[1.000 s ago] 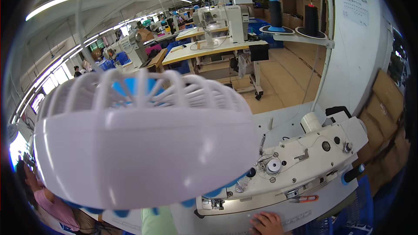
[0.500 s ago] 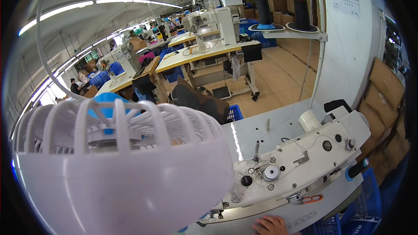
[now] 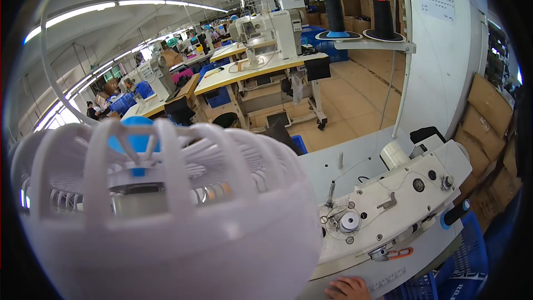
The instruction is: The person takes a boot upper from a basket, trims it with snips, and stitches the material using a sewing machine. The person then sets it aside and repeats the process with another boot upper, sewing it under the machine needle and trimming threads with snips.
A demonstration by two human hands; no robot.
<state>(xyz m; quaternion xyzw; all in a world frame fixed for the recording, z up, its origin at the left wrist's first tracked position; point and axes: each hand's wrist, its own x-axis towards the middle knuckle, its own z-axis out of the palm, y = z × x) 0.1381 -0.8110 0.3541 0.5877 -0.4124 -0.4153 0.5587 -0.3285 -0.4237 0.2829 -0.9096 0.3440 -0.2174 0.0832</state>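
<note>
My right hand (image 3: 348,289) rests at the lower edge of the view, its fingers slightly bent and lying on the pale machine table (image 3: 383,279). No object shows in it, and its palm is hidden. Just beyond is the white sewing machine (image 3: 400,203), with a cone of white thread (image 3: 393,155) at its far end. Orange-handled thread snips (image 3: 401,253) lie along the machine's near side. A large white caged fan (image 3: 172,244) with a blue hub fills the left foreground and covers part of the machine. My left hand is not visible.
Two black thread cones (image 3: 335,14) stand on a rack arm beside a white pillar (image 3: 438,50). Blue crates (image 3: 469,244) and cardboard (image 3: 486,116) are at the right. Another sewing table (image 3: 261,71) stands across the tiled aisle.
The fan looks larger and reaches farther right, hiding more of the machine. The dark shape behind it shows less, and a dark bin appears there. My right hand has barely moved.
</note>
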